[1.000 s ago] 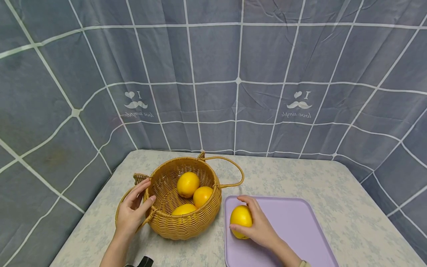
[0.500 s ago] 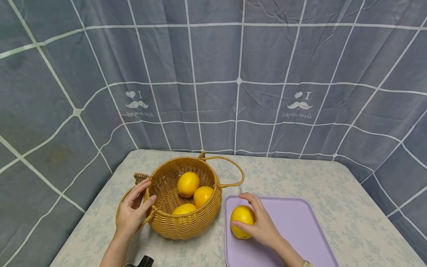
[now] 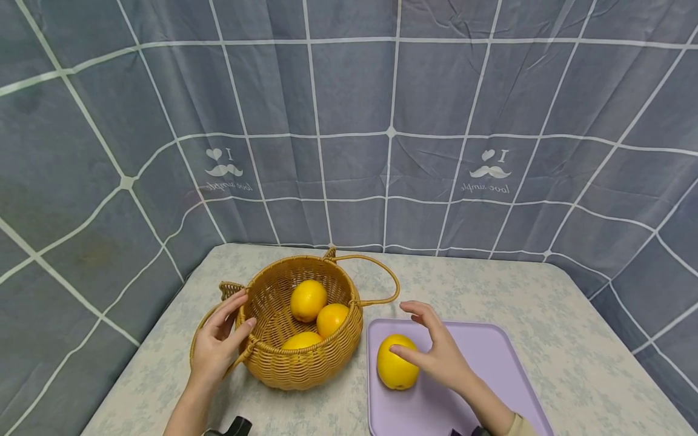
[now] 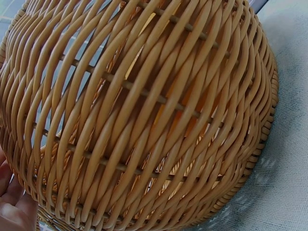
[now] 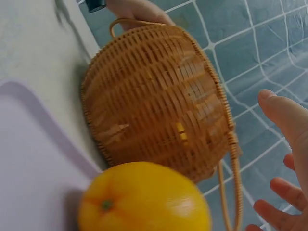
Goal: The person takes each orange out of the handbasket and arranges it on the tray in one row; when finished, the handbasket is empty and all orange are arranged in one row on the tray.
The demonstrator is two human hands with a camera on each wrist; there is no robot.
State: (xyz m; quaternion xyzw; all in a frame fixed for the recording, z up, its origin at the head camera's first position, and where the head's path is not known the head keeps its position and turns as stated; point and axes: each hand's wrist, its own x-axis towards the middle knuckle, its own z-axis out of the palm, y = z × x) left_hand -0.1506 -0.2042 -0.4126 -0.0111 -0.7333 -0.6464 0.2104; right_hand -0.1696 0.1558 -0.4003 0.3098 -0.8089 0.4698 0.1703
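A yellow-orange citrus fruit, apparently an orange (image 3: 397,370), sits on the left part of the lilac tray (image 3: 469,363). Over its right side hovers my right hand (image 3: 438,357), thumb and fingers spread apart and holding nothing. In the right wrist view a gap separates that hand (image 5: 288,144) from the orange (image 5: 144,199). My left hand (image 3: 215,345) grips the left rim of the wicker basket (image 3: 305,369) beside its handle. Inside the basket lie three similar oranges (image 3: 308,301). The left wrist view mostly shows the basket's woven side (image 4: 144,110), with left fingers (image 4: 14,202) at its edge.
The basket's right handle (image 3: 389,281) sticks out toward the tray's back left corner. A pale patterned cloth (image 3: 458,287) covers the table. Grey curtains (image 3: 349,163) with white grid lines hang behind and at both sides. A black object (image 3: 238,426) shows at the left forearm.
My right hand has let go of the orange, opened wider and moved up and to the right. The orange stays on the tray. The left hand and basket have hardly moved.
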